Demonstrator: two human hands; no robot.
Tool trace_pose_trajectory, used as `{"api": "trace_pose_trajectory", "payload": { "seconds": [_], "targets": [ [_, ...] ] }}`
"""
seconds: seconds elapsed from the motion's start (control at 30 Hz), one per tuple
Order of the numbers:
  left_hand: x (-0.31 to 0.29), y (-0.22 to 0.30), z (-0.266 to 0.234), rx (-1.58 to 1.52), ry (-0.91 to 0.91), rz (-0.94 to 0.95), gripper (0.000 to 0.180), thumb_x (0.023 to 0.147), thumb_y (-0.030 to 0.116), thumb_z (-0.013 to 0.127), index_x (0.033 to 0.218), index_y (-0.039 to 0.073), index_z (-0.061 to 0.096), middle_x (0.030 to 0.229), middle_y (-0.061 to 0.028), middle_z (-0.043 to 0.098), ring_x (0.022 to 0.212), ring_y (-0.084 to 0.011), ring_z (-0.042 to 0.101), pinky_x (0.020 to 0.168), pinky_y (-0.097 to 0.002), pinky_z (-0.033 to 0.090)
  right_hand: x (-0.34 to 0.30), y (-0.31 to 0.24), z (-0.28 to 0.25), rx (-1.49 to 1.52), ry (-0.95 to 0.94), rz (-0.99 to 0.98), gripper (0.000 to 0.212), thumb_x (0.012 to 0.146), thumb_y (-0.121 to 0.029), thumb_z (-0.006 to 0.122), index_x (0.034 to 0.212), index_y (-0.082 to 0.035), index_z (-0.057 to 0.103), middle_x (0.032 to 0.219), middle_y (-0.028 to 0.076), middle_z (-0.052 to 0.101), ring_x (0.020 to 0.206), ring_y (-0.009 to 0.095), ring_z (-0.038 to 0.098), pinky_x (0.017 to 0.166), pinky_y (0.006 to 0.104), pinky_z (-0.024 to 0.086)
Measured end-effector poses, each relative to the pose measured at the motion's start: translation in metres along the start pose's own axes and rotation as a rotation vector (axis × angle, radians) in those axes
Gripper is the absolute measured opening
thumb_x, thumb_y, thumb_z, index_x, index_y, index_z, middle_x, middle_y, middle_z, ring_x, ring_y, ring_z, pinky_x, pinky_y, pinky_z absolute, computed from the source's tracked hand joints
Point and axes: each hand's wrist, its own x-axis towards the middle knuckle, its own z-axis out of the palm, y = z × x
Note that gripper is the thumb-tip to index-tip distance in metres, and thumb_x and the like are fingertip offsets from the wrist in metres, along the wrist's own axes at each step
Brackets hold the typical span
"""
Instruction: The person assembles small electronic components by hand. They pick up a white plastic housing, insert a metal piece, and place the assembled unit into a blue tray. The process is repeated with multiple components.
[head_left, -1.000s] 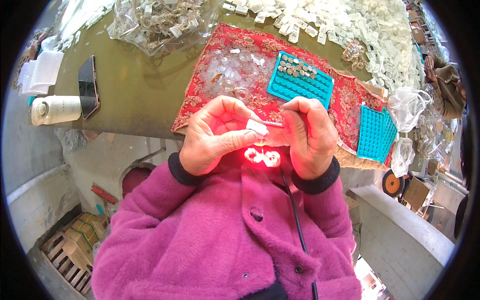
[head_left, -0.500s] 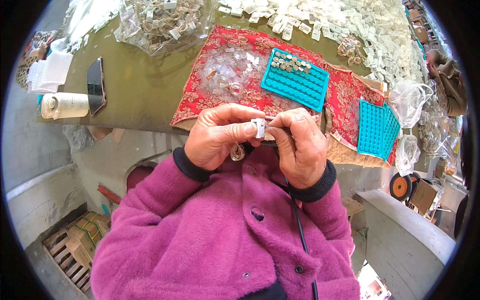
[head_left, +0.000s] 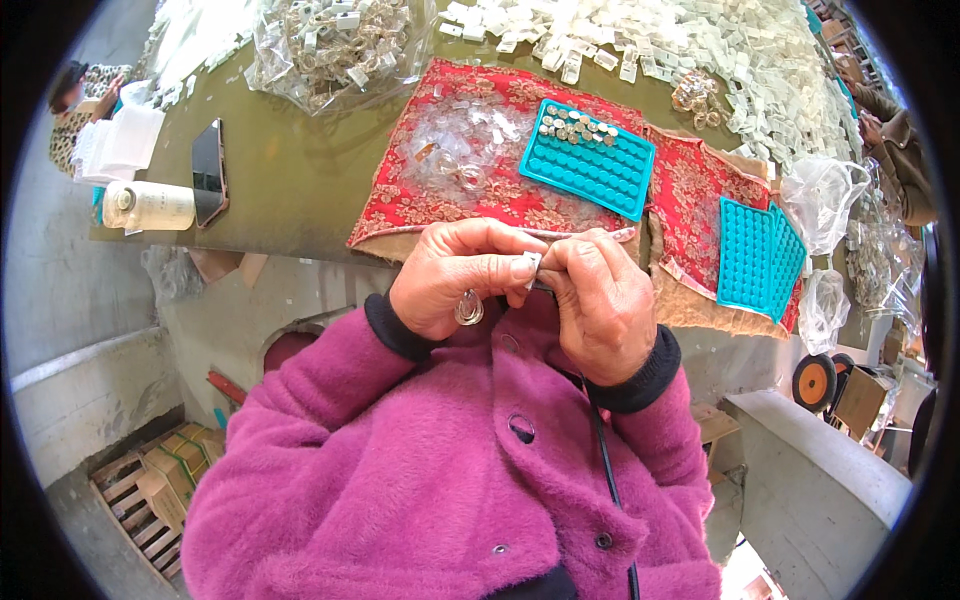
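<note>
My left hand (head_left: 450, 280) pinches a small white plastic case (head_left: 532, 263) between thumb and forefinger, just above my chest. A small coil of thin pale wire (head_left: 468, 307) hangs below that hand. My right hand (head_left: 607, 305) is closed at the case's right side, thumb and forefinger pressed together; whatever they grip is hidden. Beyond the hands, a teal tray with round pockets (head_left: 580, 180) lies on a red patterned cloth (head_left: 395, 205), with several silvery round discs (head_left: 577, 127) in its far rows. Loose clear plastic pieces (head_left: 460, 135) are spread left of the tray.
More teal trays (head_left: 750, 255) lie at the right. A bag of wired parts (head_left: 325, 55) and a heap of whitish plastic pieces (head_left: 740, 65) cover the far side. A phone (head_left: 209, 172) and a white cylinder (head_left: 150, 206) are at the left. A person's sleeve shows far right.
The white case has turned in my left fingers and shows less of its face. My right fingers have come closer against it. The view has shifted slightly.
</note>
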Motion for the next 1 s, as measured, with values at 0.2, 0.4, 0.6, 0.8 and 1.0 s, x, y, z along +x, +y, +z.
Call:
{"api": "trace_pose_trajectory", "payload": {
  "seconds": [0.2,0.4,0.6,0.8,1.0],
  "targets": [
    [-0.002,0.000,0.004,-0.009,0.017,-0.011,0.023,0.096,0.002,0.073,0.119,-0.002,0.073,0.103,-0.0147,0.075,0.083,-0.0206,0.072,0.076,-0.0345,0.061,-0.007,-0.008,0.001,0.306,0.041,0.289,0.012,0.091,0.005,0.068,0.099,-0.002,0.063,0.085,0.015,0.061,0.078,0.034,0.065,0.070,0.0409,0.054],
    [-0.007,0.003,0.000,0.039,-0.006,-0.025,0.018,0.095,0.000,0.074,0.113,-0.002,0.074,0.099,-0.0131,0.076,0.080,-0.0218,0.074,0.074,-0.0340,0.062,-0.002,-0.006,0.006,0.091,-0.008,0.010,0.010,0.095,0.007,0.065,0.100,-0.001,0.061,0.087,0.014,0.060,0.075,0.028,0.064,0.069,0.0371,0.052],
    [-0.020,0.056,0.003,0.357,0.003,0.216,0.021,0.099,-0.003,0.068,0.120,-0.004,0.069,0.110,-0.0115,0.070,0.090,-0.0224,0.075,0.076,-0.0338,0.064,0.008,-0.004,0.030,0.488,0.036,0.350,0.021,0.095,0.004,0.071,0.115,0.000,0.065,0.092,0.013,0.067,0.081,0.023,0.071,0.069,0.0351,0.057],
    [0.016,0.175,-0.019,1.227,0.614,1.177,0.035,0.090,0.009,0.082,0.121,0.000,0.069,0.104,-0.0112,0.072,0.090,-0.0219,0.072,0.081,-0.0337,0.062,0.006,0.007,0.042,0.436,0.055,0.373,0.016,0.097,0.002,0.071,0.112,0.001,0.067,0.090,0.011,0.068,0.074,0.019,0.070,0.067,0.0317,0.056],
    [0.016,0.110,-0.037,1.613,0.301,0.729,0.027,0.086,0.003,0.080,0.113,0.004,0.075,0.103,-0.0100,0.072,0.090,-0.0209,0.070,0.078,-0.0320,0.058,0.006,0.019,0.048,0.375,0.086,0.317,0.014,0.095,0.003,0.072,0.108,0.001,0.068,0.087,0.013,0.067,0.072,0.023,0.067,0.065,0.0341,0.054]
  ]
}}
